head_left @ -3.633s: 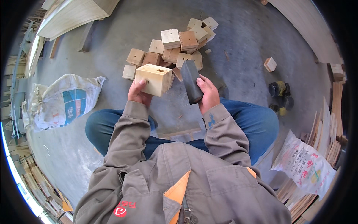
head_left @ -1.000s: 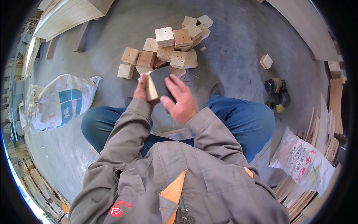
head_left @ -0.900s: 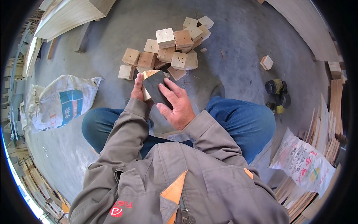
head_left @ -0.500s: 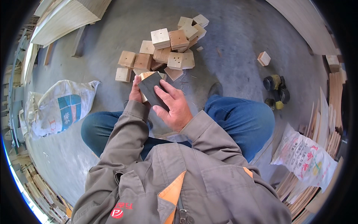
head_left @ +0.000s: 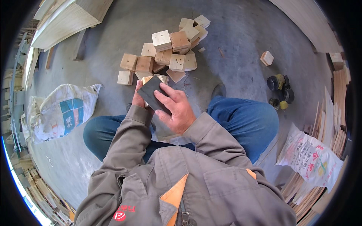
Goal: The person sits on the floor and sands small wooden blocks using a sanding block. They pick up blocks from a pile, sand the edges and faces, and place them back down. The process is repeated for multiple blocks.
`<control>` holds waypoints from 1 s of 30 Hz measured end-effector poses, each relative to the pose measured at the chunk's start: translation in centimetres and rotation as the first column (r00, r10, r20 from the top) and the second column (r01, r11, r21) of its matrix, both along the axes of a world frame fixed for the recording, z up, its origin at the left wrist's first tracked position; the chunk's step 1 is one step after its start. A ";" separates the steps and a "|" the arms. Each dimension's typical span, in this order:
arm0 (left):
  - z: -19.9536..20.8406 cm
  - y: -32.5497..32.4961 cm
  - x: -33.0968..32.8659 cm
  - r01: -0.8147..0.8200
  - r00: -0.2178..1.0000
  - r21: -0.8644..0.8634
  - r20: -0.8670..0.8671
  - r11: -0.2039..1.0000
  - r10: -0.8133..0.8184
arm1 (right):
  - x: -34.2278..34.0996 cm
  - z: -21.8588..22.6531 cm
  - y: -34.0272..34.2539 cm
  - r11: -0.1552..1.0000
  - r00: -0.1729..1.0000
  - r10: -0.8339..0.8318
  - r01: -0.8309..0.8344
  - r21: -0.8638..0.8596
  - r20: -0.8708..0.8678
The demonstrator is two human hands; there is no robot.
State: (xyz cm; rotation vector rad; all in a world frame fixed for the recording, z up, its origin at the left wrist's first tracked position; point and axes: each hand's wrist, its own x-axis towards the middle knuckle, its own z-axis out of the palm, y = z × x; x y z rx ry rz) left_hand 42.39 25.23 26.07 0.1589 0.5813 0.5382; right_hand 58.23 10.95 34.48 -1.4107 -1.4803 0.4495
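Note:
My left hand (head_left: pixel 138 95) grips a pale wooden block (head_left: pixel 163 78) from its left side, its fingers partly hidden underneath. Over the block's top lies a dark grey sheet of sandpaper (head_left: pixel 149 92), covering most of it. My right hand (head_left: pixel 175 109) presses on the sandpaper with its fingers stretched across it and the thumb at the near edge. Just beyond both hands, a loose pile of square wooden blocks (head_left: pixel 163 57) rests on the floor, some with small holes in their faces.
To the right lie a single block (head_left: pixel 267 58) and a black-and-yellow power tool (head_left: pixel 279 90). White woven sacks are on the left (head_left: pixel 62 113) and right (head_left: pixel 311 158). Stacked boards (head_left: pixel 71 20) stand far left; thin wood strips (head_left: pixel 339 101) line the right side.
The sandpaper has slid slightly left and toward me over the block, turning a little, with my right hand on it. The block's far edge shows more. The pile has stayed put.

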 end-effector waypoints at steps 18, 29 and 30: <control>4.4 -2.1 -0.8 0.004 1.000 0.011 0.022 1.000 -0.004 | 1.4 1.5 -1.2 1.000 0.995 0.015 -0.017 0.013 0.101; 8.6 -4.5 -2.8 0.134 0.983 0.092 0.117 0.987 -0.144 | 1.1 4.0 -1.2 0.988 0.974 -0.036 0.002 0.153 0.222; 8.7 -5.3 -2.3 0.075 0.992 0.004 0.098 0.997 -0.075 | 1.6 3.7 -0.7 0.991 0.977 -0.076 0.051 0.125 0.198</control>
